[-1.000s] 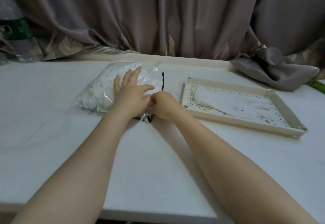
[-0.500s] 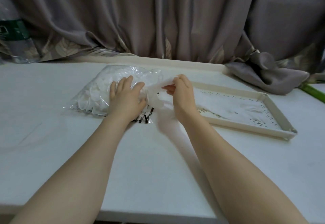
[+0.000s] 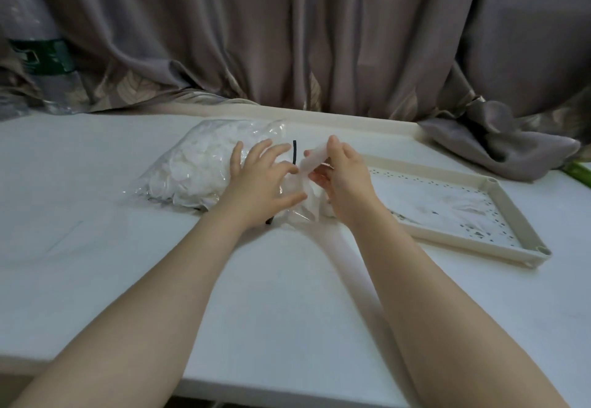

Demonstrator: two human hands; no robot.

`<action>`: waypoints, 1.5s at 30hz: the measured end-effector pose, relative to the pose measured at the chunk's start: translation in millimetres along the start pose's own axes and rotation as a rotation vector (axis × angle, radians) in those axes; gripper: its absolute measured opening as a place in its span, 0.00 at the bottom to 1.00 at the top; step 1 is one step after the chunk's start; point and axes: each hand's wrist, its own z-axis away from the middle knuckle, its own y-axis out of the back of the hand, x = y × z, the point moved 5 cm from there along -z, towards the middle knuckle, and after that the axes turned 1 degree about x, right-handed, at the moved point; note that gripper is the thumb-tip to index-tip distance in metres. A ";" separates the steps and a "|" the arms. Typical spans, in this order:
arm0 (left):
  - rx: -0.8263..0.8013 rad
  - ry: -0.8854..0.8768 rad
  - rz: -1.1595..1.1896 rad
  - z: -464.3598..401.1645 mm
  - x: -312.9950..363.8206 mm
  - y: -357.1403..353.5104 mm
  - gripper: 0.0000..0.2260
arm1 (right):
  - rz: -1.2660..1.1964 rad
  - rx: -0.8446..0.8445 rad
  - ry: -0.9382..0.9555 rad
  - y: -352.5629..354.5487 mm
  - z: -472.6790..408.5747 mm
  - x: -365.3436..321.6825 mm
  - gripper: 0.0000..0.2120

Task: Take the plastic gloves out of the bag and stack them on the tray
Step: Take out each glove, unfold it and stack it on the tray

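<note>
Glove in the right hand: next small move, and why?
Probably carry the glove right and lay it on the tray. The right hand pinches it, mostly clear of the bag; the left hand presses the bag down; gloves already lie in the tray.

No writing can be read: the green label on the clear plastic bottle is too blurred to make out.

Glossy crinkled clear plastic bag, thin filmy translucent glove, matt perforated plastic tray, smooth matt table, cloth curtain.
</note>
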 end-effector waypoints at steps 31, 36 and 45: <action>0.308 0.279 0.380 5.4 -27.5 35.0 0.03 | 1.345 -0.337 0.262 -45.2 5.5 35.2 0.06; 0.187 0.267 0.088 4.5 -31.7 25.6 0.10 | 0.940 -0.032 0.288 -20.2 -0.2 1.9 0.12; -0.019 0.459 -0.252 9.1 -39.4 19.1 0.19 | 0.065 0.349 0.102 25.1 0.5 -12.3 0.16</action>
